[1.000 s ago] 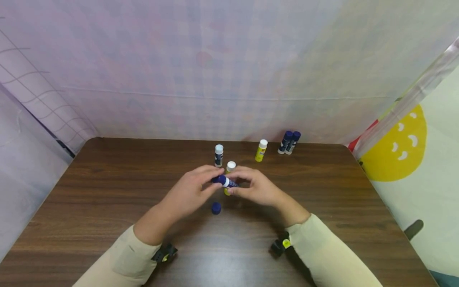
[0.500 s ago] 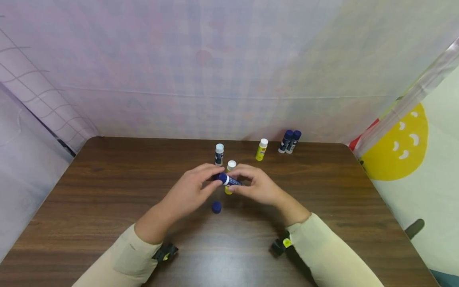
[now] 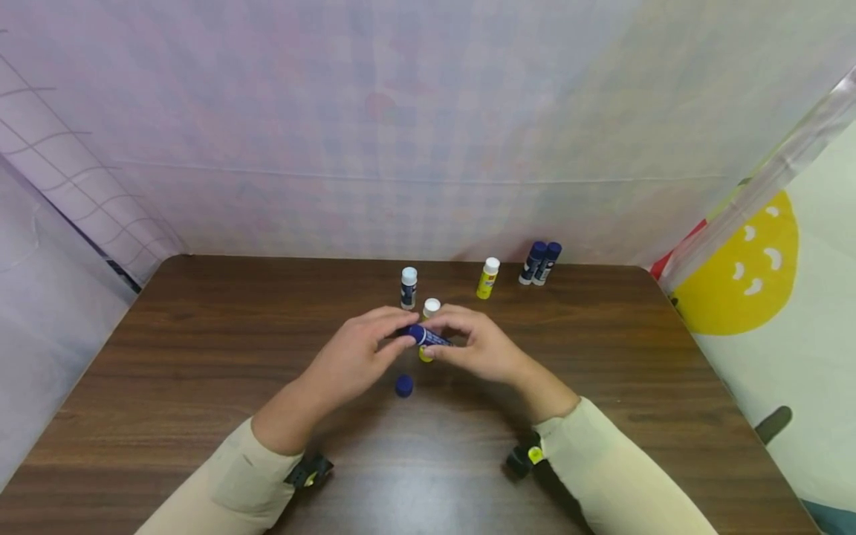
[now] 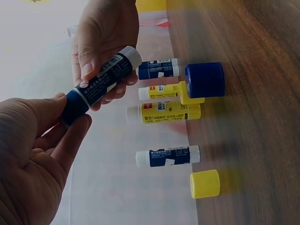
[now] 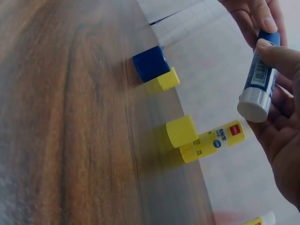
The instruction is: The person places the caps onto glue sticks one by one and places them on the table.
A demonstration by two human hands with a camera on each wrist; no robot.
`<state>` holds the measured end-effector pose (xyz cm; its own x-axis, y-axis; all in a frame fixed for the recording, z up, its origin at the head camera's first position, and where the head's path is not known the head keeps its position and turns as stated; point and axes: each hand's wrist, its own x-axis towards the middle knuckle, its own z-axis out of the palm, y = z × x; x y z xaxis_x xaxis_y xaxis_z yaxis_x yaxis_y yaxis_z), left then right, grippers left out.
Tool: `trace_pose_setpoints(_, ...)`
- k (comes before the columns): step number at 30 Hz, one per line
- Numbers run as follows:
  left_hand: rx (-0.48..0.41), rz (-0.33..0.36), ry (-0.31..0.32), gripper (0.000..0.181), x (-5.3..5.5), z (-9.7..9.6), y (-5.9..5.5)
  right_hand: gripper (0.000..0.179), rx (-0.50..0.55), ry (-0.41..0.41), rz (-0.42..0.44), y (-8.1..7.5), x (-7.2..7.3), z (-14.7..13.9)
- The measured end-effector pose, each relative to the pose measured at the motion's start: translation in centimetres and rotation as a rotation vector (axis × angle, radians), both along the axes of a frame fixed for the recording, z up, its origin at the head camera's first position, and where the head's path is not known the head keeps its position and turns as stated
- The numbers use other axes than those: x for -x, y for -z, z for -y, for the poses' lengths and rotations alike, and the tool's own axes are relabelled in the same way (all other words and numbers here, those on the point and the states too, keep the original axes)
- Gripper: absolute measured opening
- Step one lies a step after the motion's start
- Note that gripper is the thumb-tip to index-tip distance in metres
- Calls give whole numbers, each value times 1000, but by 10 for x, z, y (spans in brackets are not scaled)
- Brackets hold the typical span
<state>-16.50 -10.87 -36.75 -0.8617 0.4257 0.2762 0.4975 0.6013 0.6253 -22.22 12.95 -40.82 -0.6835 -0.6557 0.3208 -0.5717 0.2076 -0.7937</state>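
Note:
Between both hands, above the middle of the table, a dark blue glue stick (image 3: 438,339) is held at a slant. My left hand (image 3: 354,351) pinches its blue cap (image 4: 75,106) between thumb and fingers. The right hand (image 3: 483,346) grips the labelled barrel, and the white base (image 5: 253,104) points out past the right fingers. In the left wrist view only a thin pale line shows between cap and barrel. A loose blue cap (image 3: 404,386) stands on the table just below the hands. Right behind them is a yellow glue stick (image 3: 431,307), partly hidden.
A blue glue stick with a white top (image 3: 409,288) stands uncapped behind the hands. Farther right are another yellow glue stick (image 3: 487,279) and two capped blue glue sticks (image 3: 540,264). Yellow caps (image 4: 205,183) sit on the wooden table (image 3: 200,357); a cloth backdrop rises behind.
The white band between cap and barrel has narrowed to a thin line as the cap slid onto the glue stick. The hands have barely moved; the other things stand as before.

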Motion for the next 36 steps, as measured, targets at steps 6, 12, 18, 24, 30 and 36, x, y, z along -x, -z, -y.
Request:
trace_pose_setpoints(6, -38, -45, 4, 36, 2, -1, 5, 25, 2, 21, -38, 0, -2, 2)
trace_pose_setpoints(12, -61, -48, -10, 35, 2, -3, 7, 26, -16, 60, -50, -2, -5, 3)
trace_pose_setpoints(18, -64, -24, -29, 36, 0, -4, 5, 27, -17, 82, -90, -2, -7, 4)
trace_pose_setpoints(24, -60, 2, -61, 36, -1, -5, 1, 26, -27, 79, -106, -4, -5, 6)
trace_pose_setpoints(30, -42, 44, -80, 37, -1, -7, -1, 27, -41, 89, -103, -5, -4, 4)
trace_pose_setpoints(36, -21, 37, -65, 38, 3, -10, -5, 32, -4, 104, -108, -7, -3, 2)
